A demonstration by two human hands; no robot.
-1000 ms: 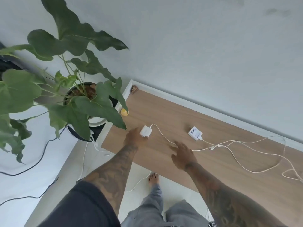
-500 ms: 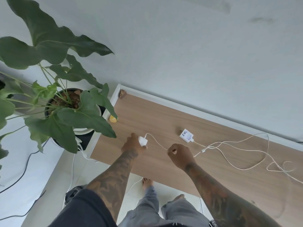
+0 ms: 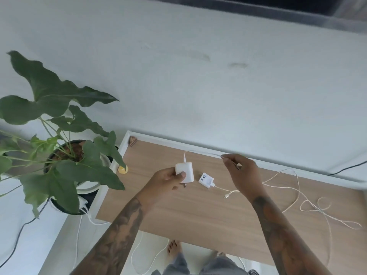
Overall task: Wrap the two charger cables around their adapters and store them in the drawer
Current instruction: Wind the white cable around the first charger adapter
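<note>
Head view: my left hand (image 3: 165,180) grips white adapter (image 3: 184,172) above the desk (image 3: 198,211); second adapter (image 3: 206,180) lies between my hands; right hand (image 3: 243,172) pinches the first adapter's cable (image 3: 200,152), loose cable (image 3: 294,192) right of it.

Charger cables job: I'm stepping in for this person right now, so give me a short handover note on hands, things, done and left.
Left hand: grips the plain white adapter, lifted off the desk.
Right hand: pinches that adapter's cable, drawn across from the adapter's top.
Second adapter, with a label, lies on the desk; its cable sprawls loose to the right.
Done: first charger picked up.
Left: wrap both cables, store both; no drawer in view.
</note>
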